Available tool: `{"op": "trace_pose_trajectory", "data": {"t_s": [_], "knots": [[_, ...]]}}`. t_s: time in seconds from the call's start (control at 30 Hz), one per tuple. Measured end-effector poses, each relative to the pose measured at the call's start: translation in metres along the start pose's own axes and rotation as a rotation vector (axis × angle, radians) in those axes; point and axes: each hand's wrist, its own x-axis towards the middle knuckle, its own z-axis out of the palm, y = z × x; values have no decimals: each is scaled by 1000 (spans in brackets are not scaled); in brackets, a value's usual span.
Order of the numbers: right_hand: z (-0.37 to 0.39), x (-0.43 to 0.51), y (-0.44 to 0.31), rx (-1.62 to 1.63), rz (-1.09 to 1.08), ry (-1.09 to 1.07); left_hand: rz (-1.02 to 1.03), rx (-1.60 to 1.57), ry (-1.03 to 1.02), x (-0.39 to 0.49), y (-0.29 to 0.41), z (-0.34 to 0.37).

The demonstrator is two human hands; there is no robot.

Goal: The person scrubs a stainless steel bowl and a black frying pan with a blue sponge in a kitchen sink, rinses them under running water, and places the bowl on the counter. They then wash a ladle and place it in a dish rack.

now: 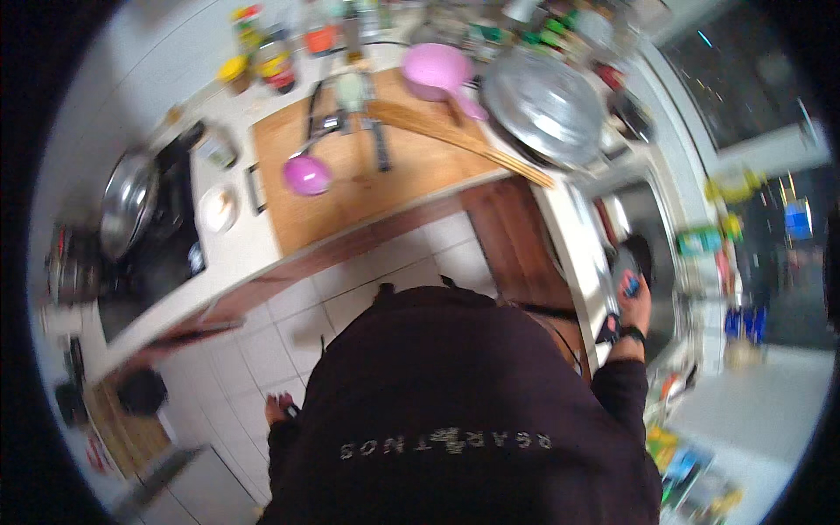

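My right hand (634, 303), with a dark band at its wrist, reaches over the metal sink (664, 197) on the right. Its fingers are curled around a dark utensil (634, 257) that shows a bit of blue at the grip. Blur hides what kind of utensil it is. Low at my left side hangs my left hand (279, 405), above the tiled floor and away from the counter. Most of it is cut off by my dark top, and its finger pose is unclear.
A wooden cutting board (407, 177) on the counter bears a purple ladle (307, 174), wooden chopsticks (485, 152) and a pink dipper (436, 71). Beside it sits a large lidded metal pan (545, 108). A stove (154, 262) with a metal wok (129, 205) stands left.
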Motion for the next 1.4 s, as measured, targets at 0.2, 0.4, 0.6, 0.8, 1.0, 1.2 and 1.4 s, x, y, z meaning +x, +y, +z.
{"op": "trace_pose_trajectory", "data": {"t_s": [0.2, 0.4, 0.6, 0.8, 1.0, 1.2, 1.4], "knots": [[-36, 26, 19, 764, 444, 378, 34, 116, -317, 15, 0, 36], [-68, 28, 49, 805, 506, 422, 40, 147, -494, -20, 43, 179], [-96, 24, 67, 824, 433, 439, 81, 396, -436, -75, 39, 246], [-117, 21, 83, 845, 404, 601, 161, 455, -265, -70, 7, 208], [-132, 23, 86, 839, 333, 522, 0, 593, -232, -63, -3, 193], [-128, 18, 87, 144, 83, 733, -17, 626, -287, -81, -6, 219], [-133, 20, 112, -471, 106, 605, 239, 727, -519, -148, -14, 245]]}}
